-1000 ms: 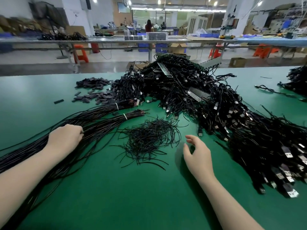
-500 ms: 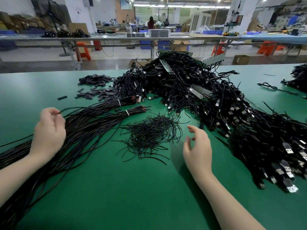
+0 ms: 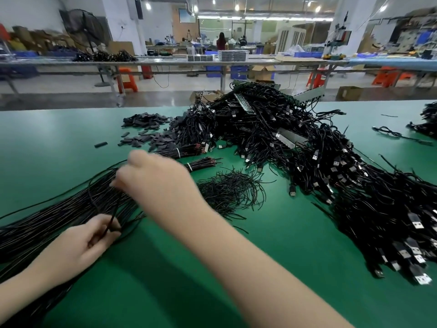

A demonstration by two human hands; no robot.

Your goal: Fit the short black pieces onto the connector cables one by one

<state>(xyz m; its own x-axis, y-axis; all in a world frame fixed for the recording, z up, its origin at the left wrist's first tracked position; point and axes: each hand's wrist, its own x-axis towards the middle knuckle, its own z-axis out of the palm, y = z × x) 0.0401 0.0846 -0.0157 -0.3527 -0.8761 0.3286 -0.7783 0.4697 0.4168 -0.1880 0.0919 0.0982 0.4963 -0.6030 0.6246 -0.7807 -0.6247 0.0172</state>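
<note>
Here the left hand (image 3: 80,240) pinches one thin black cable (image 3: 111,218) drawn up from the long bundle of black wires (image 3: 54,216) lying on the green surface (image 3: 165,280). The right hand (image 3: 156,183), blurred, reaches across over that bundle; whether its fingers grip anything I cannot tell. The short flat black sleeve pieces (image 3: 146,120) lie well beyond the bundle, untouched. Likely trouble: the lifted cable loops among its neighbours, so a pull could drag several strands along or snag.
</note>
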